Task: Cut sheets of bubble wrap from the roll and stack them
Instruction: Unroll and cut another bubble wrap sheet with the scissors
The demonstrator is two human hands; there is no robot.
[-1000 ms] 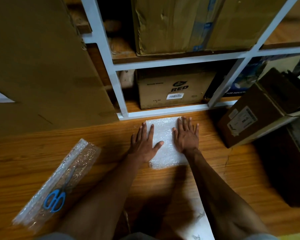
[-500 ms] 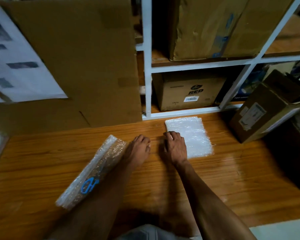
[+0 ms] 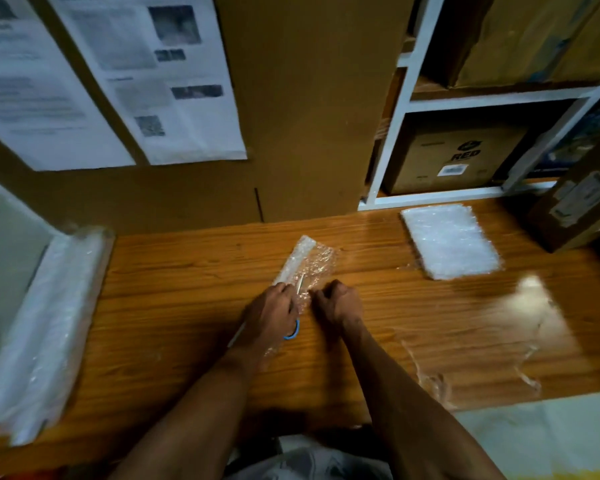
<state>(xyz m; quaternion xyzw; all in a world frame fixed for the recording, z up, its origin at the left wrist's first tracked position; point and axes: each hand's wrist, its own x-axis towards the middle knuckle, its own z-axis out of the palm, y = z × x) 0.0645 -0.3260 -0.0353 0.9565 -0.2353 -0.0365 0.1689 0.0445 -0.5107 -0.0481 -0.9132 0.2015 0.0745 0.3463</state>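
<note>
A folded strip of bubble wrap (image 3: 309,259) lies in the middle of the wooden table (image 3: 187,306). Blue-handled scissors (image 3: 294,331) rest on it, the blade tip showing above my left hand (image 3: 270,315). That hand's fingers curl over the scissors and hide most of them. My right hand (image 3: 338,304) is beside it, its curled fingers pinching the strip's near edge. A white stack of cut sheets (image 3: 451,245) lies at the back right. The bubble wrap roll (image 3: 49,323) runs along the table's left edge.
A tilted cardboard box (image 3: 575,209) stands right of the stack. A white shelf frame (image 3: 395,133) with boxes rises behind, and a cardboard panel (image 3: 291,116) with printed papers leans at the back. A clear film sheet (image 3: 482,358) lies at the front right.
Both hands left the stack and moved left to the folded strip. My left hand now covers the scissors. The view swung left, bringing the roll into sight.
</note>
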